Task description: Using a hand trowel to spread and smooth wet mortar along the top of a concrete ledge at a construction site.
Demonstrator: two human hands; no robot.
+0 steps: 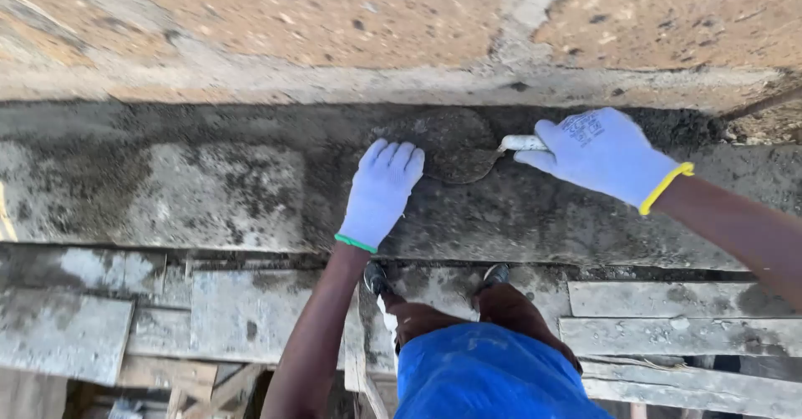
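Mortar (455, 139) sits heaped on the blade of a pointed trowel (468, 156), which rests on the grey, wet-looking ledge (209, 185) below a rough tan block wall (334, 18). That load looks heavy for its size, soft and grainy, the kind of stuff that would slump or slide off a tilted blade, so the blade wants keeping level. The trowel itself should be stiff steel, and the sensible hold is the pale handle (522, 142), clear of the mess.

That is where the right hand (597, 156) has it: a white glove with a yellow cuff band, its grip closed snugly round the handle, fingers wrapped so that only the handle's near end shows toward the blade. The blade and its mortar lie just to the left of this grip, touching the ledge.

The left hand (383, 193), gloved in white with a green cuff band, is spread flat and wide, holding nothing. Its palm presses on the ledge and its fingertips reach up to the blade's edge; whether they touch the mortar I cannot tell.

Below both grips, the person stands in dark shoes (376, 279) and a blue garment (484, 373) on mortar-splashed scaffold planks (242, 310).
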